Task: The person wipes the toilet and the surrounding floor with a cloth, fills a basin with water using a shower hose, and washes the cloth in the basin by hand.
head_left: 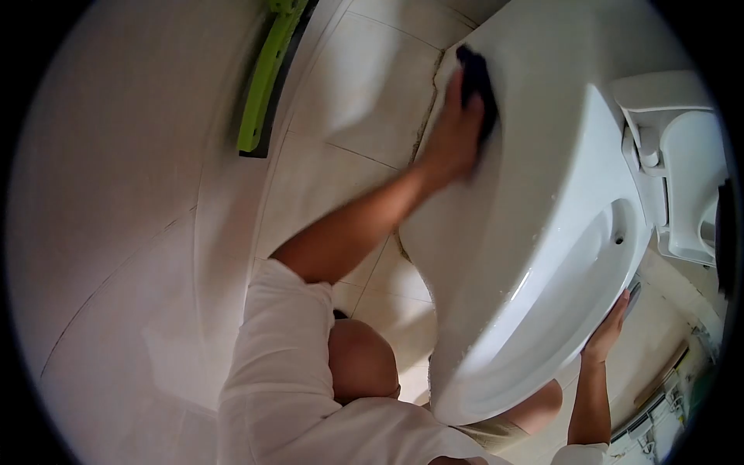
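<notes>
A white, glossy ceramic basin (496,256) fills the middle and right, with a small dark hole near the right end of its hollow. Over its upper left surface, my left hand (456,136) is closed on a dark cloth (480,89) pressed against the ceramic; the hand is slightly blurred. Lower right, my right hand (606,333) grips the outer side of the basin's curved rim, its fingers partly hidden behind the edge.
A green and black strip-like tool (263,93) is at the upper left, beside a pale wall. White toilet-like parts (694,170) stand at the right. Light floor tiles (364,101) run along the basin's left side. My knees are below. Unclear items lie at the lower right.
</notes>
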The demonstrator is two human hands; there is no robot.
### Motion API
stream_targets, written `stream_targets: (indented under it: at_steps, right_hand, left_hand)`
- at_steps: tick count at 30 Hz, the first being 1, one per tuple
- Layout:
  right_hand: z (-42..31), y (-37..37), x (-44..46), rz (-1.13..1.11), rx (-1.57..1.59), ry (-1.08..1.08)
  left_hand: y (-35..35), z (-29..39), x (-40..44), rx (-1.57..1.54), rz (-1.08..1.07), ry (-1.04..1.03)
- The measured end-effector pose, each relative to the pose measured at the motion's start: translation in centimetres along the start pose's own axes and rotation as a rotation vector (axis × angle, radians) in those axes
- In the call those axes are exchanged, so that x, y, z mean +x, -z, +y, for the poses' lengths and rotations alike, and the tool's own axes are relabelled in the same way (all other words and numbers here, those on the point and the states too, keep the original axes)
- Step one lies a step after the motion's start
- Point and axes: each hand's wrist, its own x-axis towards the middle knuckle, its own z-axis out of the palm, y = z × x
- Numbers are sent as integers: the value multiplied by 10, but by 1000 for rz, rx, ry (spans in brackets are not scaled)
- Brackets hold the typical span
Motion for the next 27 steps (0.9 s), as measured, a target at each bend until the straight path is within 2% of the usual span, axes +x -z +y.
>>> stream_targets:
  at_steps: [3,7,9,11,14,16,18,24,26,27]
  right_hand:
    - [-3,-3,-1,-54,41,25]
    - [2,0,1,-74,52,50]
    - [6,2,6,10,-42,109]
    - [-2,-3,2,-1,-16,68]
    - [0,-2,4,-39,21,54]
    - [3,2,7,-67,34,82]
    - [2,2,8,-51,-1,67]
    - [-2,-1,5,-97,31,50]
    - [2,4,12,-98,11,64]
    - [4,7,12,-96,-8,76]
  left_hand:
    - [3,-21,-37,49,-44,-112]
    - [3,-55,11,145,29,-125]
    - [5,-75,45,191,80,-163]
    - [15,-99,59,419,119,-183]
    - [28,-122,50,472,44,-153]
    - [38,-130,37,487,12,-178]
    - [46,-120,9,428,-111,-78]
    - [44,-110,-131,178,-95,37]
    - [40,-94,-135,113,-78,83]
    - [37,-78,-123,162,-109,42]
